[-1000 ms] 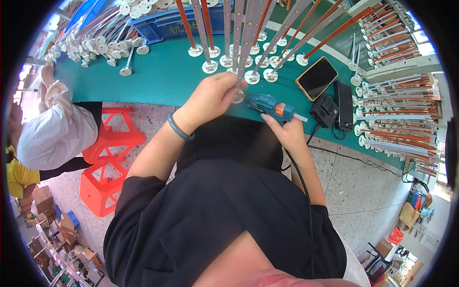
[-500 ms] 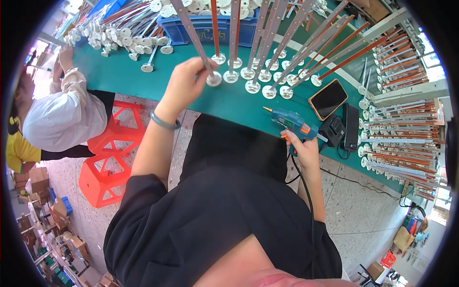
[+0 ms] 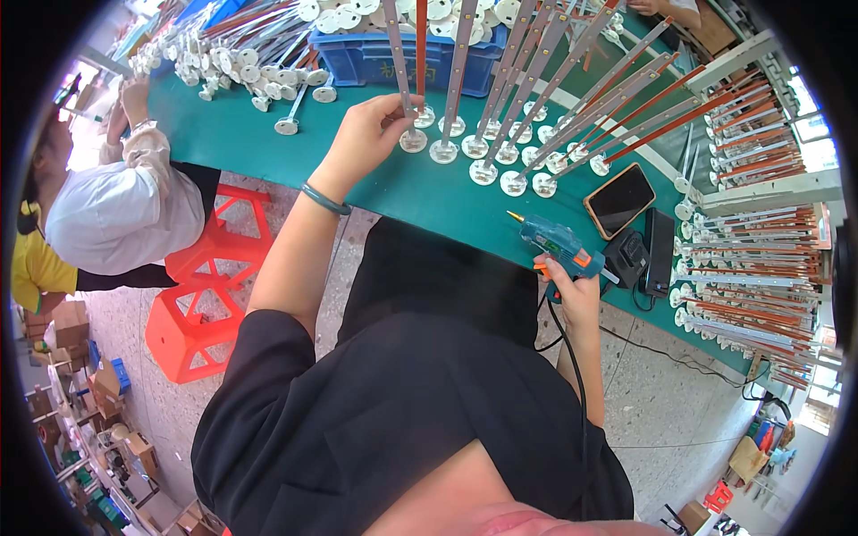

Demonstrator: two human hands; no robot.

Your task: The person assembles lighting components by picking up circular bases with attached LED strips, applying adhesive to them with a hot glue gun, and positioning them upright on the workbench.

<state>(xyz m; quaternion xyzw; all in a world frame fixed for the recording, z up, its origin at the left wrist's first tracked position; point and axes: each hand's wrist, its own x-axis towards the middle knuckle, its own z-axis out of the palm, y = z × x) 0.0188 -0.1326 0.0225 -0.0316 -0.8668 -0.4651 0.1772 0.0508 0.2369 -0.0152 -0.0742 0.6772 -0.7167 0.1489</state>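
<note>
**Left Hand on Rod, Right Hand on Glue Gun**

Fingers (image 3: 391,105) of the left hand (image 3: 362,138) pinch a thin upright rod (image 3: 399,54) just above its round white base (image 3: 413,140), which stands on the green table (image 3: 268,165). The right hand (image 3: 572,290) is wrapped tight around the grip of a teal glue gun (image 3: 559,246) at the table's near edge, nozzle pointing left. More rods on white bases stand in a row beside the held one. A phone (image 3: 619,200) lies near the glue gun.
</note>
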